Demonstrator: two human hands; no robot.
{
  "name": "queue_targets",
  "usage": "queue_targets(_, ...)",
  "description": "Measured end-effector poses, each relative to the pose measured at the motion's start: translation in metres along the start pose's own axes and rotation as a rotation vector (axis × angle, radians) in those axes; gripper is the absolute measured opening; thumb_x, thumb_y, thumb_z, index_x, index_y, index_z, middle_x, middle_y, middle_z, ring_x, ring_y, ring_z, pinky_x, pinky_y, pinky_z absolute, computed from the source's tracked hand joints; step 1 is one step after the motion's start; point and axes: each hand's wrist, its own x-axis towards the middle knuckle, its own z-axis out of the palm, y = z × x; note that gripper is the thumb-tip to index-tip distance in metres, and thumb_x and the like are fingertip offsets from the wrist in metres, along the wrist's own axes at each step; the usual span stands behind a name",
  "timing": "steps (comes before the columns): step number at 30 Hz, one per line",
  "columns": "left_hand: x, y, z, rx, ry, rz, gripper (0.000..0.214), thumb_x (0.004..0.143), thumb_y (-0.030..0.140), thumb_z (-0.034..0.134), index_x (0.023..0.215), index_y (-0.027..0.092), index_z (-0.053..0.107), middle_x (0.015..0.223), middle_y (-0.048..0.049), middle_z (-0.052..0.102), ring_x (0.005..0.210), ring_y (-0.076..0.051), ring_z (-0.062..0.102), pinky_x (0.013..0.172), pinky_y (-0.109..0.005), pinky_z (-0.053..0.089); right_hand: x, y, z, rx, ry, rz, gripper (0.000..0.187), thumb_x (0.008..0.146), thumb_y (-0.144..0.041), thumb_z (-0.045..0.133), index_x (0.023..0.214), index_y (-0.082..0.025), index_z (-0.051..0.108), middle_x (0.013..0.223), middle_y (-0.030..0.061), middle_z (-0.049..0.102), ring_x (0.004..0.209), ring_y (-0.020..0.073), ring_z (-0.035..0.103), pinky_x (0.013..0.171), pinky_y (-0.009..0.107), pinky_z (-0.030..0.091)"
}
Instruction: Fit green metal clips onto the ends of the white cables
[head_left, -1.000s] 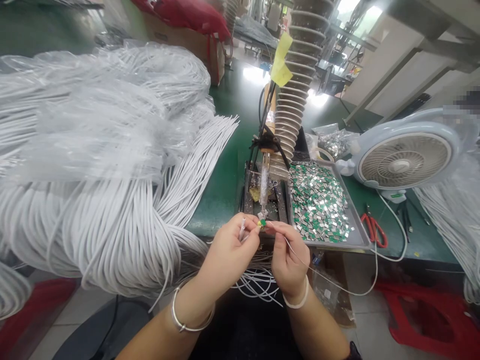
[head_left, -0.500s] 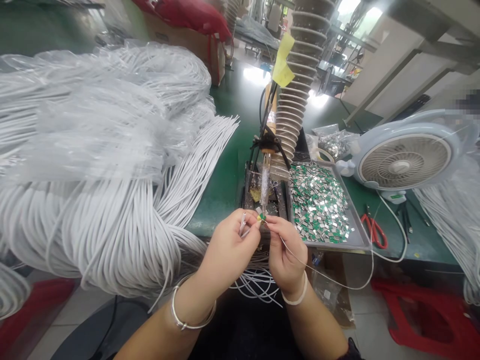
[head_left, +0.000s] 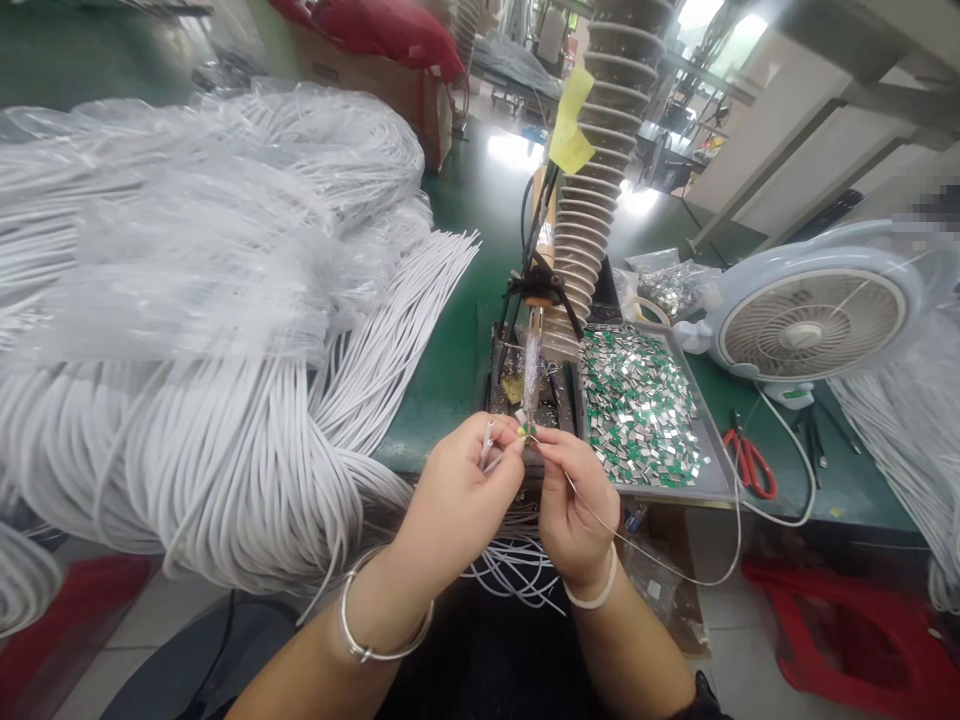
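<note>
Over the green bench (head_left: 450, 420), both hands had risen a little; left hand (head_left: 454, 510) and right hand (head_left: 577, 515), nearly closed, pinched a small green piece (head_left: 528, 431) just beneath the soldering iron (head_left: 532, 365).

One left hand (head_left: 450, 500), one right hand (head_left: 577, 510), one metal bangle (head_left: 373, 656), one white wristband (head_left: 600, 590), one soldering iron (head_left: 532, 370), one metal tray (head_left: 709, 420), one desk fan (head_left: 806, 335), one pair of red-handled snips (head_left: 750, 465), one ribbed column (head_left: 600, 130), one yellow note (head_left: 571, 120), two bundles of white cable (head_left: 187, 400), one red stool (head_left: 847, 630)
</note>
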Motion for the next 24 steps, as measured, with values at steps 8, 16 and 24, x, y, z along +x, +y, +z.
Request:
queue_targets(8, -0.001, 0.001, 0.001, -0.025, 0.01, 0.019, 0.007, 0.078, 0.021, 0.052, 0.072, 0.018, 0.051, 0.085, -0.0024, 0.061, 0.069, -0.011, 0.056, 0.063, -0.023, 0.047, 0.001, -0.002, -0.001, 0.005, -0.007, -0.002, 0.03, 0.082, 0.0, 0.049, 0.103, -0.018, 0.059, 0.103, 0.0099, 0.065, 0.099, 0.0176, 0.062, 0.084, 0.035, 0.055)
queue_targets(16, -0.005, -0.009, 0.0, -0.032, -0.017, 0.058, 0.01, 0.08, 0.02, 0.05, 0.07, 0.018, 0.05, 0.085, -0.0013, 0.06, 0.074, -0.011, 0.057, 0.067, -0.022, 0.047, -0.003, -0.002, -0.001, 0.01, -0.02, 0.021, 0.03, 0.083, -0.001, 0.047, 0.104, -0.019, 0.058, 0.101, 0.0091, 0.065, 0.098, 0.0176, 0.062, 0.082, 0.036, 0.055)
queue_targets(24, -0.01, -0.017, -0.001, 0.063, -0.053, 0.023, 0.012, 0.082, 0.026, 0.051, 0.079, 0.017, 0.058, 0.079, -0.0013, 0.062, 0.068, -0.012, 0.055, 0.064, -0.024, 0.045, -0.012, 0.002, 0.0, 0.057, 0.081, 0.095, 0.03, 0.085, -0.004, 0.043, 0.107, -0.022, 0.053, 0.095, 0.0061, 0.066, 0.091, 0.0175, 0.064, 0.078, 0.037, 0.057)
